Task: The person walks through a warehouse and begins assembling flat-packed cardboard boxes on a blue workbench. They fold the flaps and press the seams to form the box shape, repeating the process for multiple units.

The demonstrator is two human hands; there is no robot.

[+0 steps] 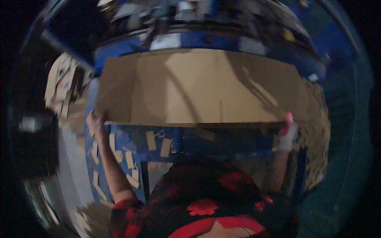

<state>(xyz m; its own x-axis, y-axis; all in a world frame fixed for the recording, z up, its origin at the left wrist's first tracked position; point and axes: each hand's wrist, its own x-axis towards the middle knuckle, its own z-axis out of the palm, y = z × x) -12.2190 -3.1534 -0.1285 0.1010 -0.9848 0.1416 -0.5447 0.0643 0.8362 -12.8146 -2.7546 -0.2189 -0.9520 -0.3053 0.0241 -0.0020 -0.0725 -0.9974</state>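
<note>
A wide, flat sheet of brown cardboard (202,87) spans the middle of the view, with crease lines and bands of shadow across it. My left hand (96,122) is closed on its near left corner. At the near right end, my right hand (288,133), in a white and red glove, grips the sheet's near edge. Both arms reach forward, well apart. What lies directly beneath the cardboard is hidden.
Below the sheet is a blue work surface (182,144) with several small cardboard scraps (151,139). A pile of cardboard pieces (65,83) stands at the left, and more scraps (315,146) lie at the right. Blurred machinery (198,16) fills the far side.
</note>
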